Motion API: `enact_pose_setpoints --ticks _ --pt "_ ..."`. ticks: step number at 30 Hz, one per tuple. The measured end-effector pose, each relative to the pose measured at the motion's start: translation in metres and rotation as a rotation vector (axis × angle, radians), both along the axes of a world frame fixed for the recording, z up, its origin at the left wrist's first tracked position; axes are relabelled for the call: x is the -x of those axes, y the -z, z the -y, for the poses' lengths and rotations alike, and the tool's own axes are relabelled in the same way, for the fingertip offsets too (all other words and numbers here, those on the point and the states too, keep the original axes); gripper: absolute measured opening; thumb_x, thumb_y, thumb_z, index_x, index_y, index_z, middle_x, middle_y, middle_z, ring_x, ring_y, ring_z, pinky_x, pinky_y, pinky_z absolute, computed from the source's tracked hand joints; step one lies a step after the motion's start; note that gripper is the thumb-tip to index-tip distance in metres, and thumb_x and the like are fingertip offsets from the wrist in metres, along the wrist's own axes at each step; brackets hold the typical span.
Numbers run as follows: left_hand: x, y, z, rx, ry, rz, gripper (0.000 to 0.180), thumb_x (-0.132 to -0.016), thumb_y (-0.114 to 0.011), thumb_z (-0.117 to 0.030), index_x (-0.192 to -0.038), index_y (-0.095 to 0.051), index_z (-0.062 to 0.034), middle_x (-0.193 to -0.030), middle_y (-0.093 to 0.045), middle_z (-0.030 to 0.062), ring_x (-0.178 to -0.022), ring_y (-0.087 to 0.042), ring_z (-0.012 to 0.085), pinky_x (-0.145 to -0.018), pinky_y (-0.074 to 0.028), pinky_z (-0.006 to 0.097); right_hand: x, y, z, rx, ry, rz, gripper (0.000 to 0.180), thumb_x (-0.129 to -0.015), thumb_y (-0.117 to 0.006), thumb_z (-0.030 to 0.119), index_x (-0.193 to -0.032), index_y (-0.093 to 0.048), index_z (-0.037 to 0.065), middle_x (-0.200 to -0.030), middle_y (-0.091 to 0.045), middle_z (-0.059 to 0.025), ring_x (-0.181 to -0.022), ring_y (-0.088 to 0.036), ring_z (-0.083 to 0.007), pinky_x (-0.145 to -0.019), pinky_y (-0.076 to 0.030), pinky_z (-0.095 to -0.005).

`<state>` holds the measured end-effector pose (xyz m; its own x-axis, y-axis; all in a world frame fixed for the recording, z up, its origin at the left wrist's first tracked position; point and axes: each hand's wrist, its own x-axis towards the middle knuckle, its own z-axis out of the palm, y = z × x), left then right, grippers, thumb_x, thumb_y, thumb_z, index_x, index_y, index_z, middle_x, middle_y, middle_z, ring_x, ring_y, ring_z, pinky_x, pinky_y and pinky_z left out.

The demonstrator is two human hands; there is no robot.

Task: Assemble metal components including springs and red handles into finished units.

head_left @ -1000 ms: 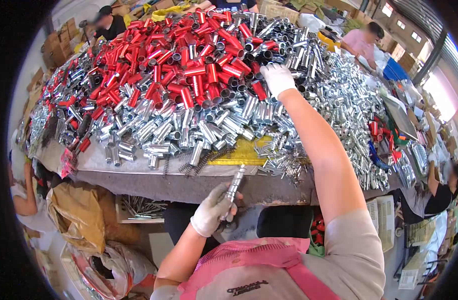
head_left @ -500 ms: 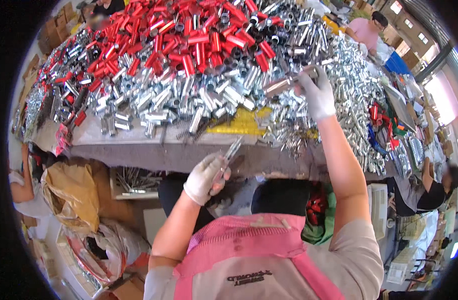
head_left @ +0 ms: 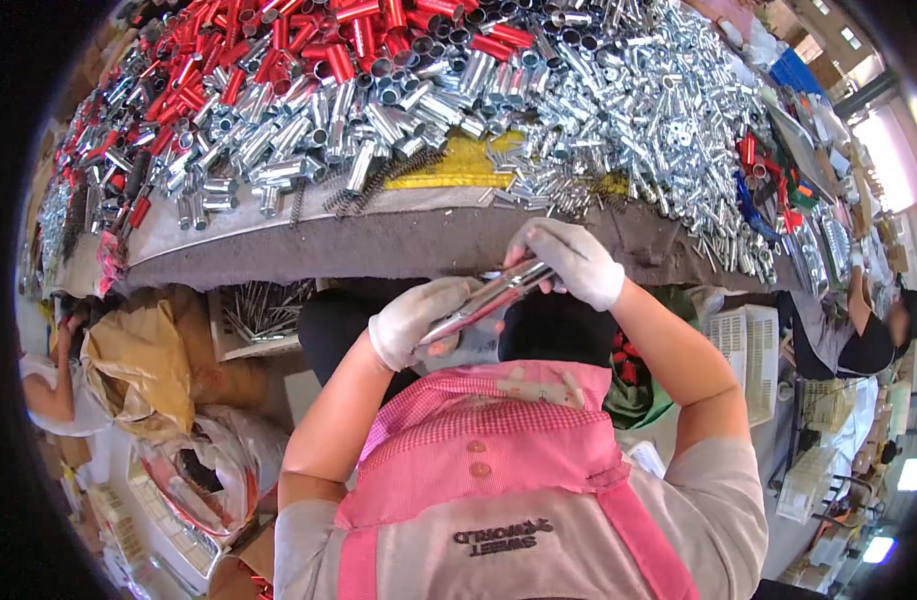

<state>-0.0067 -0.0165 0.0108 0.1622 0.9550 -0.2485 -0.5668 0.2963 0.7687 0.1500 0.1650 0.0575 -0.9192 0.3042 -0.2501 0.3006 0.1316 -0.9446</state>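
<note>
Both gloved hands were on one silver tube (head_left: pixel 491 300), held at a slant in front of the chest, just off the near counter edge. Left hand (head_left: pixel 419 318) had its fingers curled on the lower end; right hand (head_left: pixel 571 262) pinched the upper end between thumb and fingers.

Containers: a pale tray (head_left: pixel 262 351) left of the hands, below the counter edge, held thin metal rods (head_left: pixel 269 308). Further left, a brown sack (head_left: pixel 139 355), contents not visible. Toward the body from it, a clear plastic bag (head_left: pixel 264 450) stood with its mouth open, inside too dark to tell. Lower left, a cardboard box (head_left: pixel 241 550) had red pieces in it. Just right of the hands and nearer the body, a green bag (head_left: pixel 647 410) held red parts (head_left: pixel 629 368); past it, a white plastic crate (head_left: pixel 749 350), contents unclear. A blue bin (head_left: pixel 801 68) sat far off, beyond the hands to the right.

Surface: counter (head_left: pixel 379 243), covered in grey cloth, beyond the hands. On it, heaped red tubes (head_left: pixel 341 62), silver tubes (head_left: pixel 384 125), springs (head_left: pixel 419 162), small pins (head_left: pixel 544 190) and a yellow sheet (head_left: pixel 449 172).

Room: co-worker in black (head_left: pixel 864 345) far right, another person's arm (head_left: pixel 54 390) far left.
</note>
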Motion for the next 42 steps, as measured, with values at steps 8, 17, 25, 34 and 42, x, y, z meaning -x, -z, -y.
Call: enact_pose_setpoints --ticks 8,17,25,34,42 --pt "-0.015 -0.001 -0.002 0.232 -0.090 0.070 0.040 -0.095 -0.043 -0.031 -0.121 -0.050 -0.0010 -0.094 -0.065 0.0126 -0.056 -0.058 0.0097 -0.044 -0.040 0.019 0.011 0.017 0.023 0.175 0.081 0.135 0.037 -0.098 -0.033 0.035 -0.104 -0.056 0.006 -0.081 -0.060 -0.0018 -0.046 -0.045 -0.0054 -0.040 -0.036 -0.0200" --pt "-0.011 0.015 0.006 0.013 -0.119 0.132 0.048 -0.092 -0.053 -0.033 -0.124 -0.043 0.0008 -0.081 -0.054 0.0053 -0.049 -0.039 0.0049 -0.041 -0.028 0.014 0.023 0.023 0.022 0.203 0.018 -0.045 0.037 -0.098 -0.034 0.036 -0.103 -0.055 0.006 -0.084 -0.059 -0.0045 -0.058 -0.056 -0.0101 -0.051 -0.045 -0.0250" --pt "0.012 0.032 0.018 0.044 -0.499 0.381 0.023 -0.096 -0.047 -0.030 -0.106 -0.047 -0.0088 -0.084 -0.055 0.0083 -0.049 -0.045 0.0084 -0.035 -0.028 0.018 0.053 0.075 -0.037 -1.450 0.064 -0.156 0.012 -0.084 -0.058 0.017 -0.089 -0.060 0.006 -0.094 -0.058 -0.0095 -0.082 -0.060 -0.0288 -0.069 -0.050 -0.0382" --pt "-0.001 0.018 0.009 0.104 -0.580 0.182 0.040 -0.093 -0.056 -0.023 -0.131 -0.047 -0.0136 -0.080 -0.057 0.0053 -0.048 -0.044 0.0078 -0.036 -0.030 0.018 0.045 0.015 0.015 -0.811 -0.051 -0.385 0.015 -0.079 -0.061 0.008 -0.095 -0.063 0.007 -0.090 -0.061 -0.0126 -0.078 -0.062 -0.0302 -0.071 -0.051 -0.0363" --pt "-0.009 0.018 0.005 0.221 -0.583 -0.073 0.037 -0.094 -0.052 -0.018 -0.131 -0.048 -0.0117 -0.078 -0.060 0.0038 -0.049 -0.046 0.0071 -0.038 -0.031 0.019 0.046 0.011 0.046 -1.237 -0.160 -0.071 0.014 -0.080 -0.053 0.015 -0.090 -0.058 0.007 -0.076 -0.058 -0.0126 -0.076 -0.062 -0.0305 -0.064 -0.052 -0.0406"
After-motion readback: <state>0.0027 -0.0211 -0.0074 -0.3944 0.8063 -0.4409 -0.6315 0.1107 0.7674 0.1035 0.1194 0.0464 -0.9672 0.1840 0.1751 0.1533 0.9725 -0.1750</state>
